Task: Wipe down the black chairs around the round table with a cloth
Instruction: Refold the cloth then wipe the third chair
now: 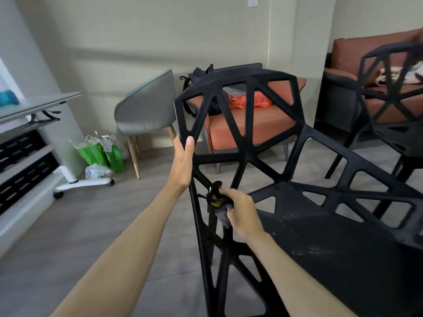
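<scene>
Our right hand (238, 213) squeezes dark cloth (216, 200) tight against black chair (247, 124) frame, low by seat corner. Our left hand (183, 161) wraps fingers round chair's left edge, holding on. Farther off, green bags (100, 152) on floor; can't tell what's inside. Orange bag (249, 100) sits on brown seat (247, 129). Second black chair (393, 92) far right.
</scene>
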Demonstrator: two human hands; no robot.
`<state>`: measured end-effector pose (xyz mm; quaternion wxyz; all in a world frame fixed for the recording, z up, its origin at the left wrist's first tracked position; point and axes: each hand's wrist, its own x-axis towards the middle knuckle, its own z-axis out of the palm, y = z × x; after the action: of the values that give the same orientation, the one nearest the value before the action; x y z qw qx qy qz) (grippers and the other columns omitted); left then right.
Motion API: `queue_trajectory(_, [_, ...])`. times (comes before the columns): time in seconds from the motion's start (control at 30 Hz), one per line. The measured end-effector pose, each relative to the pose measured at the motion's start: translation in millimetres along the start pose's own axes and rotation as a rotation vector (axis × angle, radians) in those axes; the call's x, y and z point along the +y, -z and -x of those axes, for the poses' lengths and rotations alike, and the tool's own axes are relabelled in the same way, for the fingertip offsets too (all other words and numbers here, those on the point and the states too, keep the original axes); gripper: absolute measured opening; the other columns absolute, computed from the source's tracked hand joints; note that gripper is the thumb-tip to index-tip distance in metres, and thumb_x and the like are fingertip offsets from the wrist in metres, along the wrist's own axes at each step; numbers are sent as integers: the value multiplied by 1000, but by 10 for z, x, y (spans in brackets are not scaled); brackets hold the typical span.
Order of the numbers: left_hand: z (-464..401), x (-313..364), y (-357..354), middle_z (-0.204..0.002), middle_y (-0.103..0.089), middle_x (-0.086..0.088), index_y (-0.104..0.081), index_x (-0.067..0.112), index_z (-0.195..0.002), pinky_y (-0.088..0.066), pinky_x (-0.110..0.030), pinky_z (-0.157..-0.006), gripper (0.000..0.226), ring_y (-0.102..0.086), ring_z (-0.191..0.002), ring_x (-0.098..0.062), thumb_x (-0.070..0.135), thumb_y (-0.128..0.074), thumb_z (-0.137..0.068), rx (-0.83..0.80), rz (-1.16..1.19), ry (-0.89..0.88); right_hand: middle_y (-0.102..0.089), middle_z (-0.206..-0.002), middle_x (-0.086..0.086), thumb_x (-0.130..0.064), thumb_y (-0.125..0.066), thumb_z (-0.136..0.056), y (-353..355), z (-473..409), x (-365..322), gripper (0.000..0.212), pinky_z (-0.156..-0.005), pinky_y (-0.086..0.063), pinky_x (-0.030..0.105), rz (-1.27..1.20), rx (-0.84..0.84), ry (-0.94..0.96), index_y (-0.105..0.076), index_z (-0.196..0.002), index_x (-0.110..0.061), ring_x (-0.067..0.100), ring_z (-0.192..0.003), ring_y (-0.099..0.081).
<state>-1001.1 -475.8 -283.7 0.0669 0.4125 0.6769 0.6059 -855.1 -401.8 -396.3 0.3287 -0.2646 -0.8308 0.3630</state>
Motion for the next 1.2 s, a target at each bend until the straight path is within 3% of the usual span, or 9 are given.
queue_trajectory(0.07, [-17, -23, 4, -165, -26, 10, -10, 29, -163, -20, -33, -125, 78, -25, -150, -7, 69, -29, -100, -8, -5, -2, -69, -121, -3, 9, -59, -88, -46, -88, -220, 55, -105, -51, 33, -64, 31, 60, -67, -131, -24, 15, -116, -64])
queue_trajectory(0.17, [-109, -159, 14, -160, -38, -11, -21, 49, -153, -33, -59, -122, 67, -39, -148, -39, 81, -38, -96, -19, 6, 38, -61, -132, -3, 13, -57, -87, -122, -170, -545, 55, -103, -41, 11, -161, 82, 154, -64, -134, -13, 14, -124, -55])
queue_trajectory(0.3, [-7, -5, -7, -162, -25, 14, -8, 29, -163, -20, -35, -125, 71, -25, -150, -8, 66, -26, -105, -32, -57, 15, -58, -134, -7, 9, -64, -89, -68, -147, -288, 57, -108, -37, 18, 65, 58, 133, -64, -137, -21, 10, -128, -50])
queue_trajectory(0.4, [20, 14, 6, -155, -21, 21, -10, 24, -164, -17, -28, -123, 63, -21, -144, 2, 55, -23, -110, -6, -82, -5, -63, -119, -2, 3, -63, -89, 147, -59, 116, 49, -98, -52, 38, 380, -100, 92, -69, -130, -24, 24, -119, -53])
queue_trajectory(0.53, [36, 83, -108, -168, -22, 6, -8, 24, -165, -19, -41, -128, 74, -24, -154, -14, 65, -28, -107, 97, -58, 96, -66, -108, 5, -1, -56, -92, 311, 15, 164, 39, -89, -53, 47, 512, -240, 32, -71, -123, -20, 32, -113, -57])
queue_trajectory(0.63, [101, 138, -204, -175, -9, 3, 4, 36, -166, -21, -45, -123, 75, -22, -157, -22, 69, -24, -105, 198, -111, 127, -73, -111, 5, -8, -54, -91, 332, 152, -22, 40, -87, -55, 43, 444, -246, -15, -69, -125, -24, 32, -110, -65])
queue_trajectory(0.77, [107, 105, -225, -175, -11, 2, 7, 41, -165, -29, -49, -116, 74, -31, -154, -29, 71, -23, -104, 231, -215, 118, -75, -102, 3, -8, -53, -88, 519, 680, -230, 51, -77, -56, 37, 341, -322, -38, -65, -130, -34, 28, -97, -69])
queue_trajectory(0.93, [108, 94, -232, -175, -13, 1, 5, 37, -166, -30, -38, -106, 76, -34, -153, -29, 71, -24, -104, 229, -218, 111, -62, -97, 2, -12, -53, -93, 682, 1203, -346, 42, -79, -51, 33, 328, -369, -22, -62, -129, -33, 23, -93, -61])
queue_trajectory(1.2, [140, 144, -256, -174, -7, -3, 12, 39, -165, -29, -34, -97, 77, -43, -146, -35, 71, -24, -104, 230, -244, 109, -73, -101, 8, -9, -56, -96, 472, 902, -420, 35, -84, -57, 43, 292, -218, -80, -65, -127, -22, 34, -96, -68])
